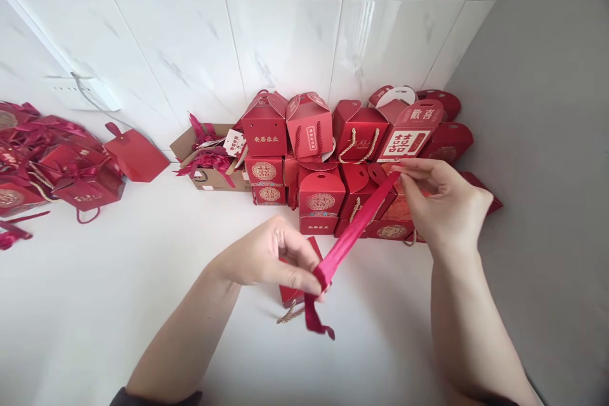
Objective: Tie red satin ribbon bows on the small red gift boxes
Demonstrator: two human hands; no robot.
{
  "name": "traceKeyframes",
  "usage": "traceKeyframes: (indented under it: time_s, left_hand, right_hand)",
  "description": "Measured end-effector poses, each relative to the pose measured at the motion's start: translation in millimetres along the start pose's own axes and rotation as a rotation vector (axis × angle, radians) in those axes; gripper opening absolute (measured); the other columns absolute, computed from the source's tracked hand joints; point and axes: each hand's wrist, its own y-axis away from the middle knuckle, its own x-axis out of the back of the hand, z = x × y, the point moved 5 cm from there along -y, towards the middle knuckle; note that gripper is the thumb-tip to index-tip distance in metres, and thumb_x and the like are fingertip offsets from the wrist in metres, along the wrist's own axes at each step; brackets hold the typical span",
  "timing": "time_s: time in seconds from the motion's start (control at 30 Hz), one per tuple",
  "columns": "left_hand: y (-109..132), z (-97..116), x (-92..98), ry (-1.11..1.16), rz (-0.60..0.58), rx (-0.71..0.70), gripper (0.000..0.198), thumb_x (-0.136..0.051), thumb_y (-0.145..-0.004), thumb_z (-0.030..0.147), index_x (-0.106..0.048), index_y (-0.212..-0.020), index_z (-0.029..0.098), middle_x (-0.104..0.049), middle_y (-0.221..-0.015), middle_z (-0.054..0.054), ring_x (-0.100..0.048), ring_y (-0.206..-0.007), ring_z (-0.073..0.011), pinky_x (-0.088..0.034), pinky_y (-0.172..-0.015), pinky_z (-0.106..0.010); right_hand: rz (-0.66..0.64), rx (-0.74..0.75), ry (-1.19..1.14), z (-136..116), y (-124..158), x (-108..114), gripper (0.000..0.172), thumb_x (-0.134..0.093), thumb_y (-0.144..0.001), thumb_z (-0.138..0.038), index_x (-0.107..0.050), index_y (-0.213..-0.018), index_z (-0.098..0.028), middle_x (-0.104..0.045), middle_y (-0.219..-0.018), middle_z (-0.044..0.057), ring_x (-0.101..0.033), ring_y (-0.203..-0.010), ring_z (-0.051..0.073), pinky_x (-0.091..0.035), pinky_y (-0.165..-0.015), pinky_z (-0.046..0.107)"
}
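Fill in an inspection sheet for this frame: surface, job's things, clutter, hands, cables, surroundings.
Surface: white tabletop.
Job's things: red ribbon stretched between left hand and right hand; small red box with a gold cord lies below the left hand.
Clutter: stacked red gift boxes against the wall; cardboard box holding ribbons; heap of red boxes at far left.
Grippers: both hands pinch the ribbon, left at its lower end, right at its upper end.
Cables: grey cable running down from a wall socket.
Surroundings: white tiled wall; grey wall at right.
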Motion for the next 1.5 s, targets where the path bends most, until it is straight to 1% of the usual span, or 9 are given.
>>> traceKeyframes:
  time_s: [0.3, 0.4, 0.47, 0.63, 0.73, 0.87, 1.07, 1.37, 1.5]
  left_hand:
    - [19.1, 4.8, -2.6, -0.316, -0.402, -0.063, 0.024, -0.072, -0.076, 0.018, -0.076, -0.100, 0.022, -0.075, -0.092, -0.009, -0.070, -0.086, -0.0202, -0.054, -0.083, -0.026]
    - [-6.1, -3.2, -1.2, -0.279, -0.056, -0.103, 0.079, -0.079, -0.071, 0.025, -0.046, -0.142, 0.032, -0.054, -0.141, -0.008, -0.054, -0.125, -0.0257, -0.044, -0.105, -0.038]
    - [-22.8, -8.2, -2.5, -0.129, 0.258, -0.218, 0.093, -0.081, -0.070, 0.030, -0.032, -0.149, 0.034, -0.030, -0.158, -0.007, -0.033, -0.142, -0.0278, -0.031, -0.116, -0.044]
    - [-45.5, -24.0, -27.8, 0.336, 0.211, -0.216, 0.030, -0.072, -0.080, 0.034, -0.075, -0.103, 0.015, -0.074, -0.104, -0.013, -0.069, -0.095, -0.0229, -0.053, -0.089, -0.037]
    - [-39.0, -22.3, -23.6, 0.333, 0.193, -0.119, 0.016, -0.080, -0.071, 0.026, -0.077, -0.080, 0.013, -0.075, -0.080, -0.008, -0.068, -0.072, -0.0155, -0.055, -0.071, -0.027]
    - [-28.7, -13.4, -18.9, 0.239, 0.114, -0.090, 0.017, -0.078, -0.074, 0.026, -0.079, -0.086, 0.014, -0.076, -0.081, -0.009, -0.068, -0.073, -0.0162, -0.056, -0.070, -0.028]
    - [-14.3, 4.8, -23.6, -0.012, 0.073, -0.331, 0.012, -0.079, -0.072, 0.022, -0.081, -0.084, 0.021, -0.077, -0.081, -0.010, -0.069, -0.075, -0.0206, -0.058, -0.074, -0.033]
    - [2.2, 4.6, -23.6, -0.151, -0.287, -0.495, 0.021, -0.072, -0.079, 0.020, -0.079, -0.094, 0.031, -0.078, -0.082, -0.005, -0.074, -0.074, -0.0194, -0.057, -0.077, -0.025]
    - [7.8, 11.0, -35.7, -0.195, -0.505, -0.547, 0.016, -0.069, -0.079, 0.020, -0.073, -0.065, 0.026, -0.077, -0.075, -0.005, -0.075, -0.077, -0.0197, -0.056, -0.080, -0.021]
  right_hand:
    - [0.464, -0.036, -0.091, 22.6, -18.0, 55.5, 0.017, -0.061, -0.085, -0.019, -0.074, -0.095, -0.025, -0.075, -0.093, 0.004, -0.073, -0.089, 0.029, -0.061, -0.080, 0.048]
    - [0.463, 0.047, -0.181, -8.9, -7.9, 52.5, 0.017, -0.069, -0.080, -0.015, -0.073, -0.097, -0.019, -0.076, -0.095, 0.008, -0.073, -0.086, 0.029, -0.063, -0.075, 0.046]
    - [0.285, 0.210, -0.246, -35.5, 1.2, 37.2, 0.032, -0.069, -0.078, -0.007, -0.071, -0.107, -0.020, -0.075, -0.098, 0.006, -0.074, -0.084, 0.025, -0.064, -0.074, 0.043]
    - [0.061, 0.655, -0.187, -63.9, 24.9, 7.8, 0.037, -0.065, -0.082, -0.003, -0.071, -0.110, -0.027, -0.075, -0.106, 0.002, -0.073, -0.089, 0.018, -0.063, -0.081, 0.030]
    - [0.037, 0.579, -0.111, -49.7, 22.5, 0.2, 0.038, -0.066, -0.084, -0.006, -0.070, -0.114, -0.028, -0.074, -0.110, 0.002, -0.072, -0.094, 0.019, -0.062, -0.087, 0.031]
    - [-0.050, 0.457, -0.057, -36.6, 18.0, -6.5, 0.033, -0.061, -0.088, -0.012, -0.070, -0.114, -0.032, -0.072, -0.113, 0.000, -0.072, -0.097, 0.020, -0.061, -0.089, 0.034]
    - [-0.103, 0.323, -0.068, -20.4, 7.3, -12.5, 0.025, -0.057, -0.089, -0.013, -0.073, -0.103, -0.028, -0.075, -0.105, 0.001, -0.072, -0.095, 0.020, -0.060, -0.088, 0.037]
    - [-0.166, 0.200, -0.123, -14.7, 3.7, -16.3, 0.026, -0.057, -0.084, -0.010, -0.076, -0.094, -0.025, -0.077, -0.094, 0.000, -0.073, -0.089, 0.020, -0.061, -0.080, 0.033]
    - [-0.120, 0.165, -0.122, -6.9, 0.8, -17.9, 0.025, -0.056, -0.084, -0.011, -0.076, -0.093, -0.025, -0.077, -0.094, 0.000, -0.073, -0.090, 0.021, -0.060, -0.083, 0.037]
